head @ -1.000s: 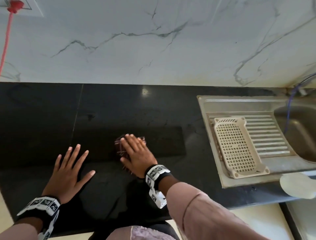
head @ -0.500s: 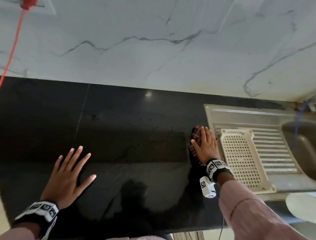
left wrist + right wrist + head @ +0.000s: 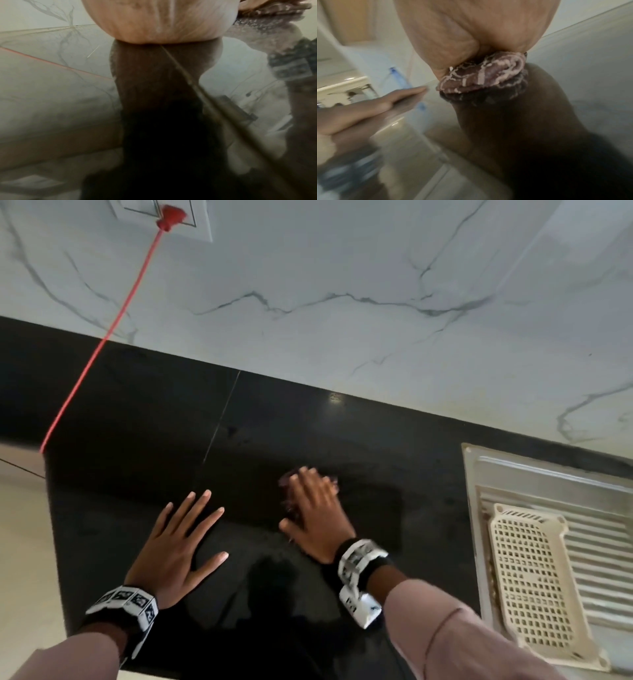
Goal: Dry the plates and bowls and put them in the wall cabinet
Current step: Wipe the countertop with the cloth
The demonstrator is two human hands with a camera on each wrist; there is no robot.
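Observation:
No plate or bowl shows in any view. My left hand (image 3: 178, 542) lies flat on the black counter (image 3: 137, 422), fingers spread and straight; in the left wrist view its palm (image 3: 163, 20) presses the glossy surface. My right hand (image 3: 315, 508) presses a brown patterned cloth (image 3: 286, 479) flat on the counter just right of the left hand. The right wrist view shows the bunched cloth (image 3: 482, 75) under my palm and the left hand's fingers (image 3: 368, 108) close by. Most of the cloth is hidden under the hand.
A steel sink drainboard (image 3: 534, 474) sits at the right with a cream perforated rack (image 3: 534, 577) on it. A red cord (image 3: 113, 326) runs from a wall socket (image 3: 164, 217) down past the counter's left end. A marble wall backs the counter.
My right hand slid the cloth from beside the drainboard back left to the middle of the counter, close to the left hand. The left hand stayed flat in place.

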